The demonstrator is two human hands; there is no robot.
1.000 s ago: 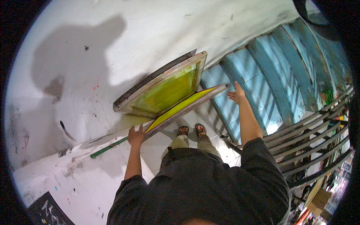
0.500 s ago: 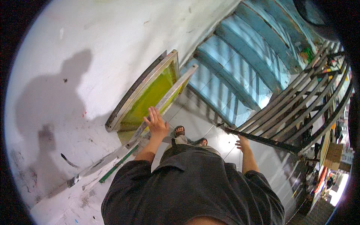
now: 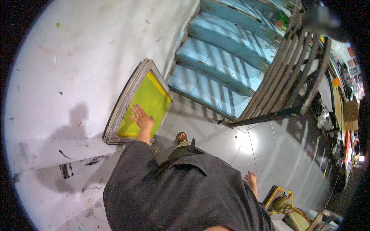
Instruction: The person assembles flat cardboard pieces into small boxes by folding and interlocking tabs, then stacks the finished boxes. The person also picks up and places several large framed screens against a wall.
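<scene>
Against the white wall leans a stack of screen printing frames with grey edges; the front screen printing frame (image 3: 157,101) has a yellow-green mesh. My left hand (image 3: 142,118) is open over the mesh, fingers spread. Whether its palm presses on the mesh or hovers just off it, I cannot tell. Low at my right side, my right hand (image 3: 251,178) hangs over the floor, fingers loosely apart and holding nothing. Part of that forearm is hidden by my dark shirt (image 3: 189,192).
Blue-tiled stairs (image 3: 216,73) rise ahead, with a dark metal railing (image 3: 275,88) along their right. At lower right lie a yellow-edged frame (image 3: 287,192) and assorted items. A cardboard box (image 3: 350,115) stands among clutter at far right. Grey tiles (image 3: 223,142) cover the floor.
The front frame has tipped back toward the wall and now rests with the others. My left hand moved from its top edge onto the mesh. My right hand moved back from the railing.
</scene>
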